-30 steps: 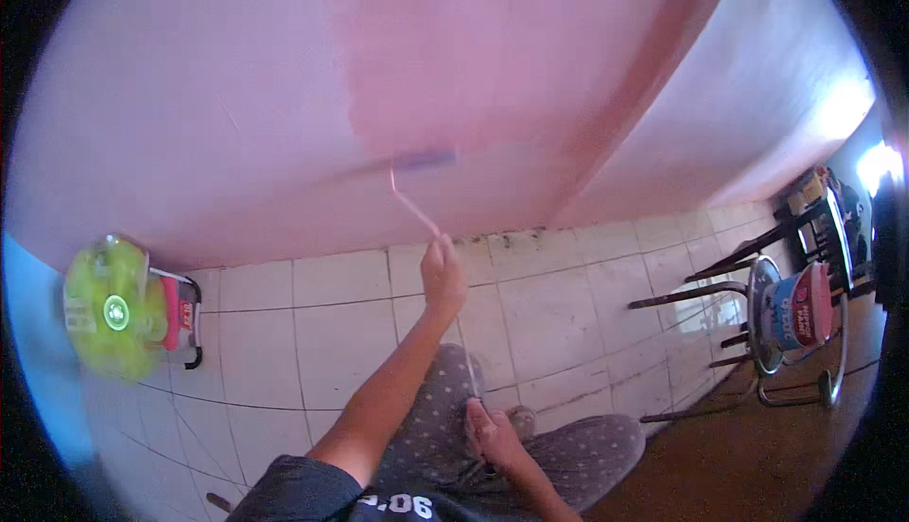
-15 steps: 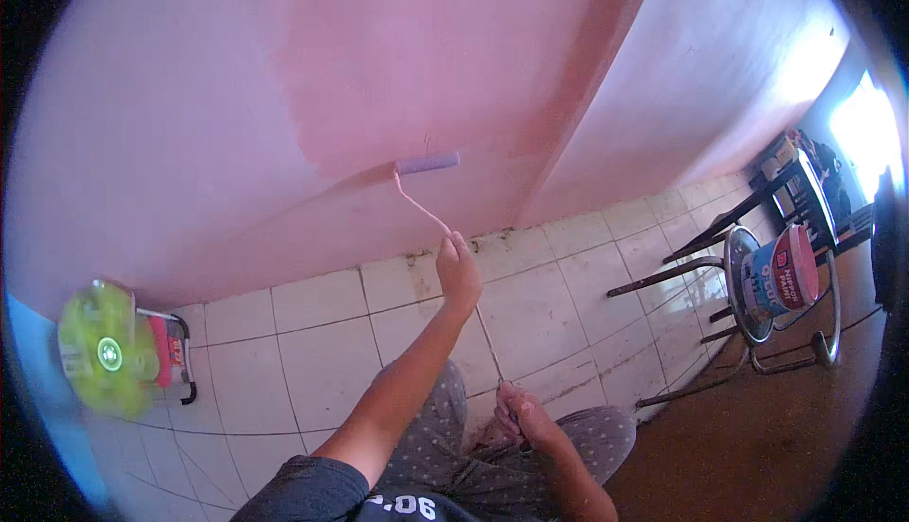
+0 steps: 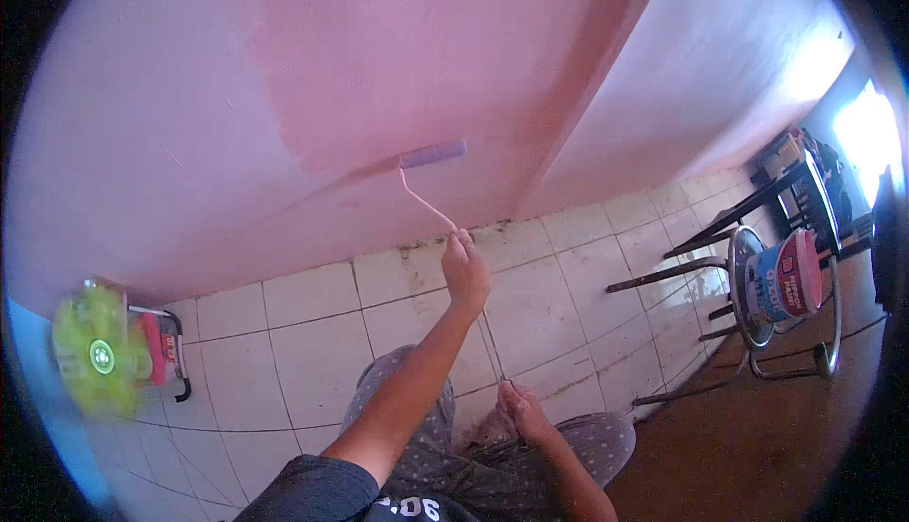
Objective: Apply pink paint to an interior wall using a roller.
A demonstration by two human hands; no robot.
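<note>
A paint roller (image 3: 435, 153) with a pale purple-looking sleeve rests against the lower part of the pink wall (image 3: 379, 68), below a darker pink painted patch. My left hand (image 3: 466, 268) is closed around the upper part of its long thin pole, just below the bent wire frame. Nearer my body, my right hand (image 3: 524, 410) grips the pole's lower end, in front of my knees. The pole slants between the two hands. Its very end is hidden by the right hand.
A metal stool (image 3: 748, 276) at the right bears a paint bucket (image 3: 786, 278). Behind it stands a dark chair (image 3: 819, 200). A green-bladed fan (image 3: 101, 356) is at the left beside a red container (image 3: 151, 347). White tiles (image 3: 312, 304) cover the floor along the wall.
The roller has shifted slightly up and to the right along the wall, with my left hand moving a little rightward. My right hand stays nearly in place. The view has turned slightly.
</note>
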